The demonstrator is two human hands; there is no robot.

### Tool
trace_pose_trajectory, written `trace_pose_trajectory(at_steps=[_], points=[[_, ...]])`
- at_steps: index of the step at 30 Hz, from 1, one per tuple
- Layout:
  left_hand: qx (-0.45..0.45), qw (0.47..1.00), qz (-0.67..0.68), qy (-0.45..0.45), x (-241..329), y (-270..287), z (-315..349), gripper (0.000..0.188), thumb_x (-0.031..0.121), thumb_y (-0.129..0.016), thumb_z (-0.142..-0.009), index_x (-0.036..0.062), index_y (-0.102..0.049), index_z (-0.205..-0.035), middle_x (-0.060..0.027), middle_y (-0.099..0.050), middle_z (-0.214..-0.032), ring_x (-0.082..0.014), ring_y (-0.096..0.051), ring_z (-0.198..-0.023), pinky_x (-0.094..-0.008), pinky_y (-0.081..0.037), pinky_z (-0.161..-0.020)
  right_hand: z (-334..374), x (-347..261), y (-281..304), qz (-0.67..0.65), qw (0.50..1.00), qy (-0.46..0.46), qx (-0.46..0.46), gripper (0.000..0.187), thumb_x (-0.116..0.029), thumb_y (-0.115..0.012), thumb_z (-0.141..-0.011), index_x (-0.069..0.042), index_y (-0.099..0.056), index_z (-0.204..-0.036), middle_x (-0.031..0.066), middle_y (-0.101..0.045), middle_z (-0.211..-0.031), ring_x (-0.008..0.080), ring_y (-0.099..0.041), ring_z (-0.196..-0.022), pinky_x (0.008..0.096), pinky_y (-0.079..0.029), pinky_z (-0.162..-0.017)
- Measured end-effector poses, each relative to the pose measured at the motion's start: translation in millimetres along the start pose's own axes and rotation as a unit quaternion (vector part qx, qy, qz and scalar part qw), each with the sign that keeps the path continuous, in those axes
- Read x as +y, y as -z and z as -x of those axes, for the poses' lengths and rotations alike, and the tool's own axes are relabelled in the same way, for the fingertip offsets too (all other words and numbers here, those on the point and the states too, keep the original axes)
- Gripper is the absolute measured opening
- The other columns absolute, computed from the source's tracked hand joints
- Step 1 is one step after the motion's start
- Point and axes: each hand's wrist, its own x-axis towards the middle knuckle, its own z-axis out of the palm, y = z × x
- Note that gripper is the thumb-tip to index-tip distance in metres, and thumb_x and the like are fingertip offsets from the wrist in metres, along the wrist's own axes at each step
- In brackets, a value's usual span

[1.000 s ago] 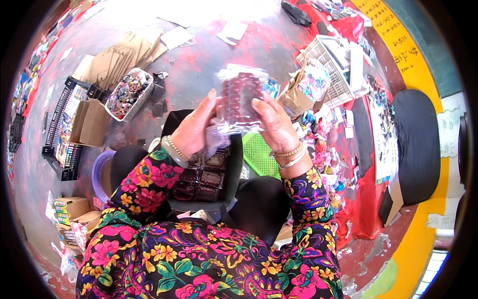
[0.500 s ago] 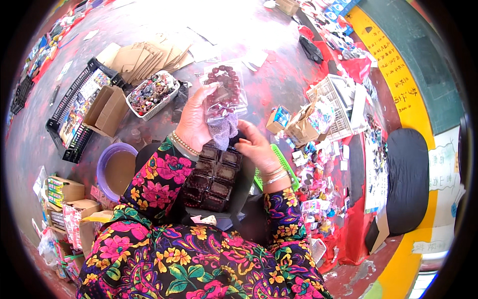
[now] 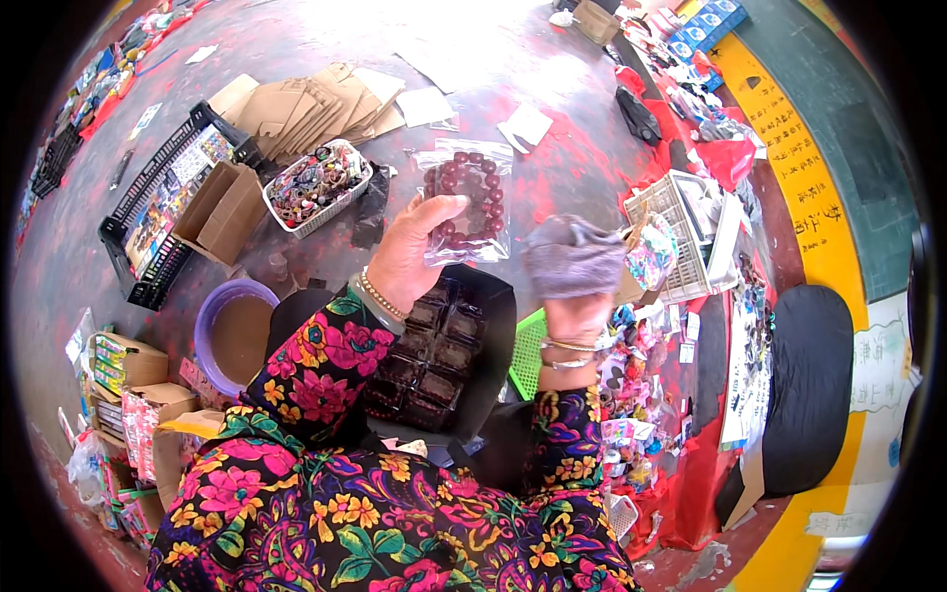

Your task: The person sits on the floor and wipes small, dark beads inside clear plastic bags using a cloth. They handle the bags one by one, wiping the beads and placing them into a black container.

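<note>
The left hand (image 3: 412,255) pinches a clear plastic packet of round dark-red beads (image 3: 481,210) beyond the black bin (image 3: 499,321); grey-purple cloth (image 3: 574,257) hides the right hand's (image 3: 579,318) grip. Probably wiping: the next stroke needs the packet steady

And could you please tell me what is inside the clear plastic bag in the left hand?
The clear plastic bag holds a dark red beaded bracelet; what the left hand covers cannot be seen.

The right hand (image 3: 580,312) has moved away from the packet (image 3: 485,211); cloth (image 3: 575,257) now seemingly covers much of it.
</note>
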Motion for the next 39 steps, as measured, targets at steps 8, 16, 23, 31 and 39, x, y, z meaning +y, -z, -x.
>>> trace_pose_trajectory(at_steps=[8, 16, 23, 31, 39], points=[[-0.018, 0.998, -0.064, -0.014, -41, 2, 2, 0.032, 0.013, -0.057, -0.089, 0.0044, -0.049, -0.119, -0.0063, -0.059, -0.107, -0.0156, -0.059, -0.097, -0.0328, -0.049, -0.085, 14, 36, -48, 0.711, 0.683, 0.149, -0.073, 0.042, -0.027, -0.048, -0.091, -0.006, -0.046, -0.127, 0.0186, -0.038, -0.136, 0.0328, -0.031, -0.129, 0.0409, -0.025, -0.106], [-0.115, 0.977, -0.177, 0.028, -50, -11, 5, 0.041, 0.013, -0.052, -0.093, 0.0028, -0.038, -0.130, -0.0021, -0.052, -0.118, -0.0091, -0.051, -0.107, -0.0277, -0.041, -0.093, 20, 43, -26, 0.768, 0.569, 0.294, -0.024, 0.058, -0.045, -0.044, -0.091, -0.001, -0.043, -0.128, 0.0232, -0.034, -0.139, 0.0384, -0.024, -0.134, 0.0417, -0.020, -0.108], [-0.177, 0.873, -0.455, 0.020, -53, -12, 13, 0.047, 0.012, -0.057, -0.089, 0.0022, -0.038, -0.131, 0.0007, -0.054, -0.102, -0.0041, -0.048, -0.086, -0.0223, -0.044, -0.075, 16, 27, -5, 0.450, 0.863, 0.223, 0.056, 0.046, -0.036, -0.050, -0.093, -0.001, -0.048, -0.123, 0.0066, -0.053, -0.112, 0.0163, -0.052, -0.101, 0.0284, -0.042, -0.090], [-0.080, 0.964, -0.237, 0.085, -38, -9, 9, 0.036, 0.010, -0.054, -0.091, 0.0014, -0.043, -0.124, -0.0026, -0.056, -0.105, -0.0090, -0.055, -0.093, -0.0259, -0.047, -0.080, 7, -17, -7, 0.223, 0.962, 0.065, 0.143, 0.021, -0.024, -0.049, -0.093, -0.007, -0.055, -0.105, 0.0038, -0.058, -0.090, 0.0174, -0.057, -0.082, 0.0312, -0.049, -0.074], [-0.086, 0.987, -0.118, 0.065, -54, -1, 7, 0.036, 0.012, -0.046, -0.095, 0.0032, -0.039, -0.130, -0.0053, -0.050, -0.123, -0.0123, -0.050, -0.110, -0.0280, -0.041, -0.094, 24, 41, -18, 0.778, 0.587, 0.221, -0.044, 0.061, -0.025, -0.061, -0.083, -0.005, -0.035, -0.135, 0.0269, -0.027, -0.139, 0.0342, -0.031, -0.130, 0.0359, -0.031, -0.103]])
